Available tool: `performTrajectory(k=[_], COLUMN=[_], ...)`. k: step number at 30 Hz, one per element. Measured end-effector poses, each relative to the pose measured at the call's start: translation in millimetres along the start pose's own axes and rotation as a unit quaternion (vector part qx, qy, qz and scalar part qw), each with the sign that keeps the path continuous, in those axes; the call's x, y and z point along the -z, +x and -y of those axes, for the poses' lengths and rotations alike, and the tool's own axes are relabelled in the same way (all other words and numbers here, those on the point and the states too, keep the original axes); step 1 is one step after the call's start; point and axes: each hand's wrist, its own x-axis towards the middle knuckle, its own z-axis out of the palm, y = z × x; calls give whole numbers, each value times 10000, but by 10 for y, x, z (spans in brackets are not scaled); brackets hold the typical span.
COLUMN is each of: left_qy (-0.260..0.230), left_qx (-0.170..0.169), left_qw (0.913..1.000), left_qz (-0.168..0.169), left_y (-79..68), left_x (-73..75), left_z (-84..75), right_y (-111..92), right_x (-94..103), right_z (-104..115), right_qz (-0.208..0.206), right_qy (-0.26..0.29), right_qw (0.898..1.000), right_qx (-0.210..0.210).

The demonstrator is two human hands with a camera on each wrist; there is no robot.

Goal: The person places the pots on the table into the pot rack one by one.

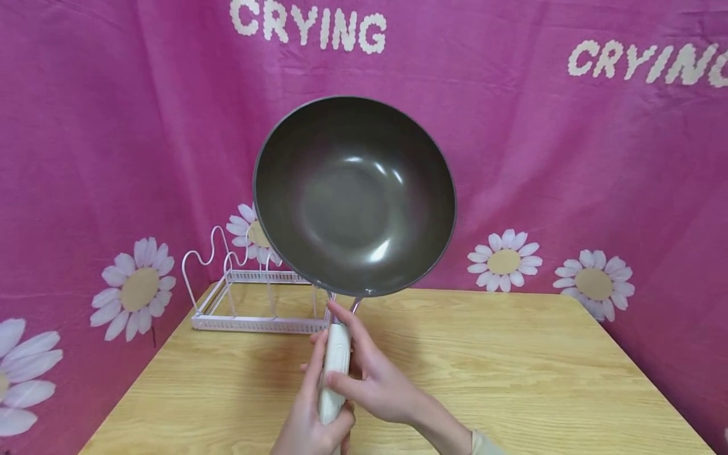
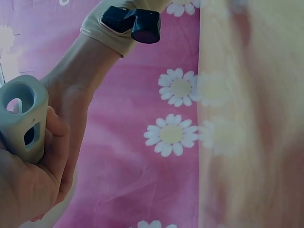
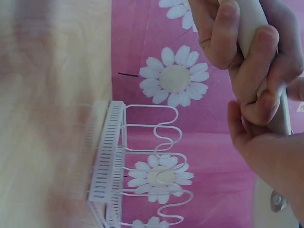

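A deep wok [image 1: 352, 202] with a dark, glossy inside is held up over the table, its bowl facing me and its handle pointing down. Both hands are on the cream handle [image 1: 337, 354]. Lower down, my left hand [image 1: 309, 420] grips it near the end. My right hand [image 1: 383, 385] holds it higher up, thumb across the front and index finger reaching toward the metal bracket below the bowl. In the left wrist view the hollow handle end [image 2: 28, 142] shows its openings. Curled fingers [image 3: 261, 52] wrap the handle from behind in the right wrist view.
A white wire rack [image 1: 258, 324] with wavy dividers stands on the wooden table [image 1: 512, 366] at the back left, partly behind the wok. Pink cloth [image 1: 512, 158] with daisies and lettering hangs around the table. A small black camera [image 2: 146, 26] is strapped to the right wrist.
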Motion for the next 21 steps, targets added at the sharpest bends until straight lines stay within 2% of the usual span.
performTrajectory(k=[3,7,11,15,18,21], left_qy=[269,309,342,579,877,1146], left_qx=[-15,-118,-179,-176,-293,-465], left_qw=[9996,9990,9978,9959,9923,9870], left_qz=[-94,-311,-536,-679,-823,-1024], left_y=[25,42,56,65,73,89], left_x=[45,88,99,121,151,193], left_z=[-57,-75,-100,-146,-167,-184], right_y=[76,144,182,214,236,261], right_x=[-13,-30,-28,-41,-65,-94], right_z=[29,53,77,98,107,119], right_qz=[-95,-112,-59,-118,-251,-339], right_qy=[-287,-566,-607,-724,-1072,-1531], right_qw=[9995,9982,9981,9972,9937,9876], right_qx=[-79,-162,-103,-155,-224,-78])
